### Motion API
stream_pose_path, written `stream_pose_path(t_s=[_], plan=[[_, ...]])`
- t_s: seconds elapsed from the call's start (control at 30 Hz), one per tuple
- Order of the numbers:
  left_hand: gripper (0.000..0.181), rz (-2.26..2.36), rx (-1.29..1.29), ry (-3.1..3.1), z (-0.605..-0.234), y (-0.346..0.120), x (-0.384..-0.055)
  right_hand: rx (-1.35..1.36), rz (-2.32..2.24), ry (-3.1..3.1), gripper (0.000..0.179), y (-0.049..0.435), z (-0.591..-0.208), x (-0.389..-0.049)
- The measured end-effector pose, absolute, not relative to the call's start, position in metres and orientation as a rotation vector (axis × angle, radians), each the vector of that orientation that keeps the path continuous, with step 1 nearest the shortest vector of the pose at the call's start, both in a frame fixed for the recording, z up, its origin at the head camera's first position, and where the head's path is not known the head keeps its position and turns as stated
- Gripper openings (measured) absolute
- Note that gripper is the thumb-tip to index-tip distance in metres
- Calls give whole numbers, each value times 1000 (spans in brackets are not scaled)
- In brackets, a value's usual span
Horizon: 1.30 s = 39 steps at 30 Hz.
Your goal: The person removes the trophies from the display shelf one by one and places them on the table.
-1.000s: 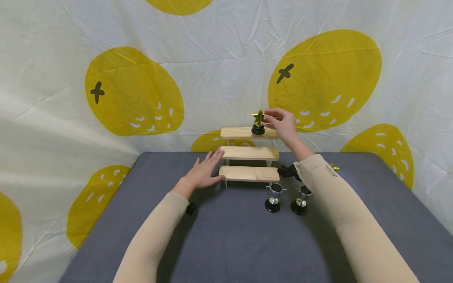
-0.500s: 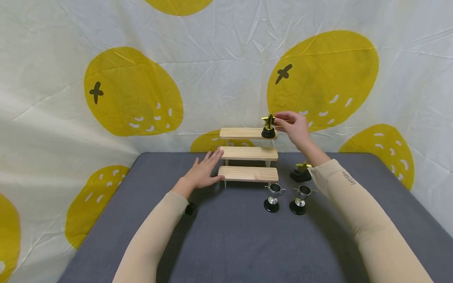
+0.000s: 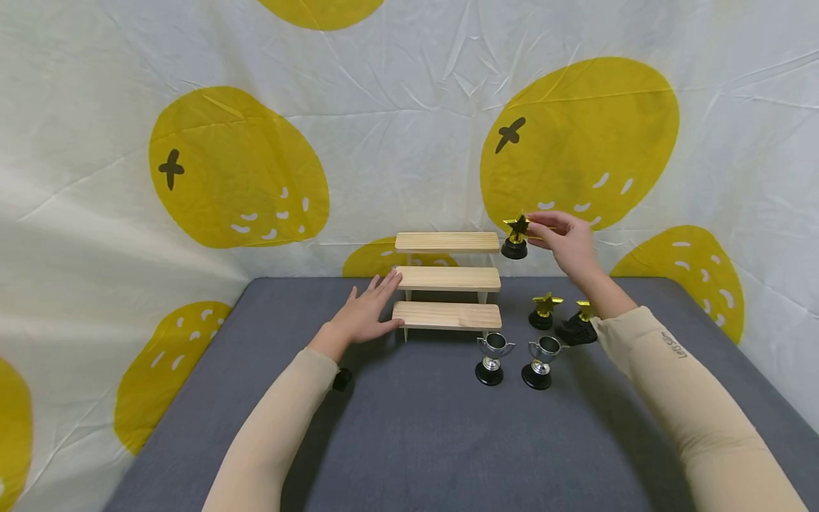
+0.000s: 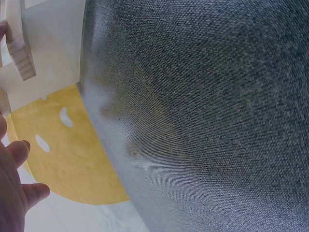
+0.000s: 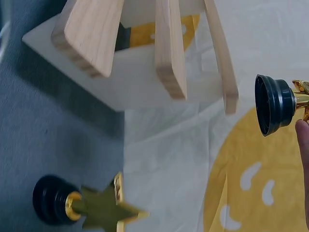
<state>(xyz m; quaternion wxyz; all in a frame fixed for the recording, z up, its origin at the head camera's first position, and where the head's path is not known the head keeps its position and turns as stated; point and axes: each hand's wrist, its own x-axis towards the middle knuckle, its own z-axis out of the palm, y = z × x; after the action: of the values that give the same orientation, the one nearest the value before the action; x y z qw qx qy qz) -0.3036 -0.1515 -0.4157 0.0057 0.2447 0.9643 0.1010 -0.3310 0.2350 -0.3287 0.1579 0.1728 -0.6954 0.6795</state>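
My right hand (image 3: 568, 245) pinches a gold star trophy (image 3: 515, 249) by its star, holding it upright in the air just off the right end of the top step. In the right wrist view the underside of its black base (image 5: 275, 105) shows, with one fingertip at the gold part. A three-step wooden display stand (image 3: 448, 279) stands at the back of the table. My left hand (image 3: 361, 314) lies with fingers spread against the stand's left end. The left wrist view catches part of that hand (image 4: 12, 179) beside the stand's white side (image 4: 53, 48).
Two silver cup trophies (image 3: 490, 359) (image 3: 539, 363) stand in front of the stand's right end. Right of it is a star trophy (image 3: 542, 313), and a second star trophy (image 3: 585, 311) is partly behind my right wrist. A patterned cloth hangs behind the dark table (image 3: 409, 441).
My right hand has carried the star trophy rightward from over the top step to beyond its right end, slightly lower. The star trophies behind my forearm have come into view. My left hand stays put.
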Motion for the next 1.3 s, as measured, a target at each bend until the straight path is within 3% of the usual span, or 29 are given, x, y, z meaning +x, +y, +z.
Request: stream_pose_path(t_s=[0.27,0.83,1.3], plan=[[95,323,768,3025,-416,-154,-302,491,2003,-1957,20,265,-334,-320],[95,312,763,3021,-416,-155,-303,373,1840,-2004,21,321,-353,-299],[95,307,762,3015,-416,-152,-303,294,2110,-1752,23,368,-376,-287]])
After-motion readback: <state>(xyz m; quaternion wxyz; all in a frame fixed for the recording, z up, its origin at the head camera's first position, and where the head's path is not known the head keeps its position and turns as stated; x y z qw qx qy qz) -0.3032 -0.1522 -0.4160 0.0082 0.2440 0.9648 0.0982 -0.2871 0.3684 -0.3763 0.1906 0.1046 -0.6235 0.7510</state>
